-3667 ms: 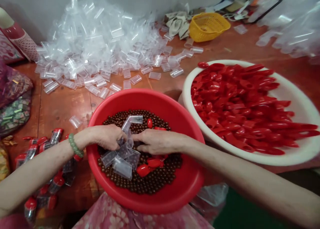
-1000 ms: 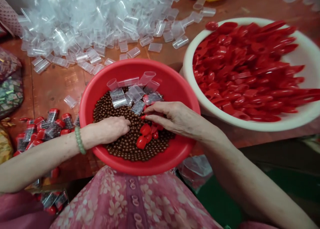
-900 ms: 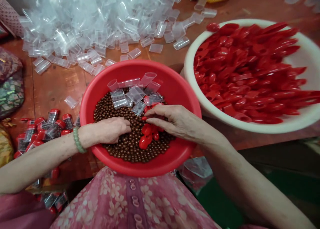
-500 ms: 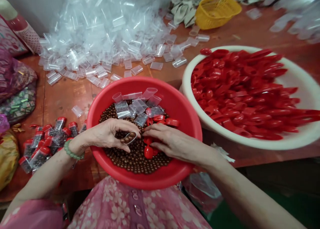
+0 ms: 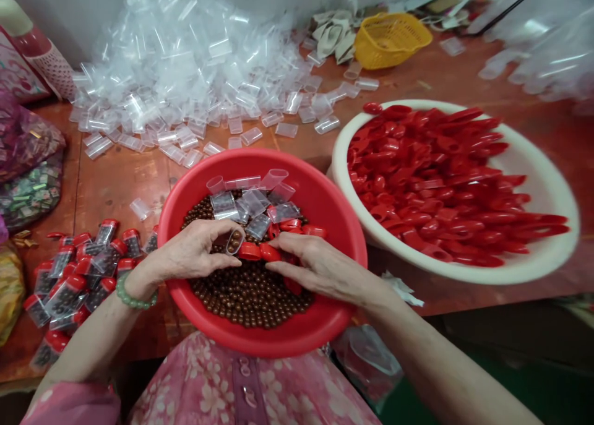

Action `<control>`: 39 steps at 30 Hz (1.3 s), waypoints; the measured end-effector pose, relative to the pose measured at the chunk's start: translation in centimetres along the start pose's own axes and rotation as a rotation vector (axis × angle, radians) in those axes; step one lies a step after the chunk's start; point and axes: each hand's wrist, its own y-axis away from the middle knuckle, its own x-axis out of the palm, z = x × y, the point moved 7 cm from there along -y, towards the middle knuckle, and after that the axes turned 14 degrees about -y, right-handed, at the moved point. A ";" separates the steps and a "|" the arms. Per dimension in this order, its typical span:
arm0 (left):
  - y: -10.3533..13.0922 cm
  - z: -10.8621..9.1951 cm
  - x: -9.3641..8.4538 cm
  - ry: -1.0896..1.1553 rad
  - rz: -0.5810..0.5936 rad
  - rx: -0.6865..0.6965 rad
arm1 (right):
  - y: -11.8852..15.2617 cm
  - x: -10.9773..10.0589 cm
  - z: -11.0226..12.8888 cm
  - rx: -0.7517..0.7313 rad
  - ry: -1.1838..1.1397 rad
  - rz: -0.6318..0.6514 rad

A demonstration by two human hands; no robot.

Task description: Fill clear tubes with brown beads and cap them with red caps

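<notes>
Over the red basin [image 5: 341,310], my left hand [image 5: 197,248] is closed on a clear plastic tube [image 5: 234,242] with brown beads inside. Pinched between the thumb and fingers of my right hand [image 5: 318,264] is a red cap [image 5: 269,252], its flap folded out, with its other end [image 5: 250,251] close to the tube's open mouth. Whether cap and tube touch is unclear. Round brown beads [image 5: 250,295] cover the basin's bottom. Clear empty tubes [image 5: 255,202] and several red caps [image 5: 314,230] lie on the beads at the back.
A cream basin [image 5: 573,214] full of red caps [image 5: 427,177] stands at the right. Clear tubes [image 5: 185,72] are heaped at the back, beside a yellow basket [image 5: 392,41]. Filled, red-capped tubes [image 5: 69,289] lie at the left, near bags [image 5: 32,190].
My right hand has lifted a red cap from the basin and brought it to the tube in my left hand. The tube has tilted more upright. The view has shifted slightly.
</notes>
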 end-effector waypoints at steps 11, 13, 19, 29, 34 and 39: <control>-0.3 0.3 1.0 0.473 -0.086 -0.172 | 0.3 0.4 0.7 0.059 -0.484 0.003; -0.5 0.4 1.3 0.617 -0.096 -0.196 | 0.2 0.6 0.6 0.079 -0.620 0.016; -0.9 0.5 2.1 0.714 -0.113 -0.233 | -0.3 0.9 1.1 0.094 -0.785 -0.003; -0.6 0.7 2.1 0.647 -0.220 -0.324 | -1.5 0.5 2.5 0.052 -0.499 -0.191; -1.0 1.4 2.5 0.668 -0.280 -0.386 | -1.1 0.2 2.7 0.063 -0.279 -0.231; -1.2 1.7 2.0 0.838 -0.298 -0.426 | -0.7 -0.1 2.8 0.031 -0.217 -0.270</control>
